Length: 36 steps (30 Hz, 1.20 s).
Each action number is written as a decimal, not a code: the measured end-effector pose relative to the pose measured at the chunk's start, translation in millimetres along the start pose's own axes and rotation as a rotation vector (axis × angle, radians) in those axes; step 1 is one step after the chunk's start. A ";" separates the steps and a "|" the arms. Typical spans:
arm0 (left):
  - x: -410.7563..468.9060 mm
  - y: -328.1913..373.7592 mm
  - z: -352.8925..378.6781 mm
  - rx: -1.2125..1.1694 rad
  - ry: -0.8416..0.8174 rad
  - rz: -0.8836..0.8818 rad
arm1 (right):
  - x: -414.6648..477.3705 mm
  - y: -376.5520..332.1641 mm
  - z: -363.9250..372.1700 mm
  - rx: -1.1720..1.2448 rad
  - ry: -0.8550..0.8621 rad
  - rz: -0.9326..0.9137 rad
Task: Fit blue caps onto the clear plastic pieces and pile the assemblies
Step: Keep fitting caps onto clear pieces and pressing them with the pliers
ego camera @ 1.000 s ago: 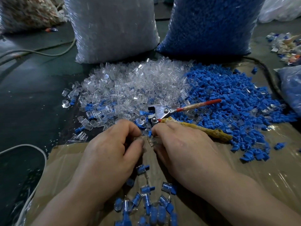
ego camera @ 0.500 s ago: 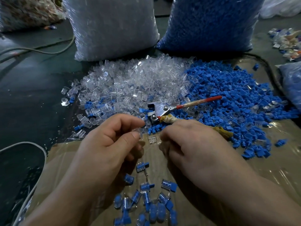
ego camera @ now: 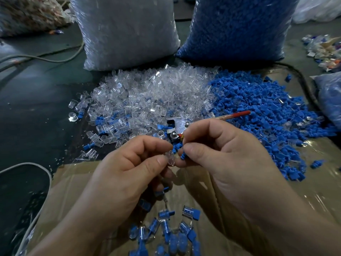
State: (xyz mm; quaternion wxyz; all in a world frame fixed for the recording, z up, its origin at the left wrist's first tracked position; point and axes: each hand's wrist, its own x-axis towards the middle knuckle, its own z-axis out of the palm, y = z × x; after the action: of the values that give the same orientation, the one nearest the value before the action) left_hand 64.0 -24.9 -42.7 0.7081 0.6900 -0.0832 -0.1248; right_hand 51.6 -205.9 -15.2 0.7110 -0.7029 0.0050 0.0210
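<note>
My left hand [ego camera: 129, 169] pinches a clear plastic piece [ego camera: 170, 158] between thumb and forefinger. My right hand [ego camera: 225, 154] pinches a blue cap [ego camera: 182, 156] just to the right of it, the two parts nearly touching. Beyond my hands lies a heap of clear pieces [ego camera: 147, 97], with a heap of blue caps [ego camera: 262, 108] to its right. A small pile of finished assemblies [ego camera: 166, 230] sits on the cardboard below my wrists.
Red-handled pliers [ego camera: 184, 124] lie between the heaps, partly behind my right hand. A big sack of clear pieces [ego camera: 127, 30] and a sack of blue caps [ego camera: 238, 26] stand at the back. Cardboard [ego camera: 304, 182] covers the dark floor; a white cable [ego camera: 27, 167] curves at left.
Both hands have lifted off the cardboard and come together. The clear piece and the blue cap now show between my fingertips, close to each other.
</note>
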 end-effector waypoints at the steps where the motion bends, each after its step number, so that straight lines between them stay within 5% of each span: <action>1: 0.2 -0.4 -0.4 -0.009 0.002 -0.009 | -1.8 0.3 0.7 -0.108 0.018 -0.066; 5: 0.1 -1.7 -2.5 -0.028 0.021 -0.042 | -7.7 1.7 6.0 -0.272 0.043 -0.238; 11: -1.5 1.8 -1.3 -0.092 -0.001 -0.068 | -8.3 2.8 7.3 -0.148 0.027 -0.276; 25: -3.1 4.5 -3.6 -0.317 -0.086 -0.024 | -7.9 5.3 8.0 -0.460 -0.011 -0.510; 31: -4.0 0.6 -1.4 0.033 0.011 0.078 | -4.2 10.1 6.2 -0.641 -0.015 -0.557; 36: -5.2 3.0 -4.9 0.090 0.000 0.084 | -3.6 10.1 4.4 -0.763 -0.041 -0.611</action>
State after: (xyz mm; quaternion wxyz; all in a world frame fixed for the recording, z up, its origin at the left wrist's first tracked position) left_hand 60.7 -18.6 -39.5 0.6810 0.7170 -0.1175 -0.0911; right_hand 47.5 -201.5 -25.1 0.3763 -0.8821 -0.2235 -0.1743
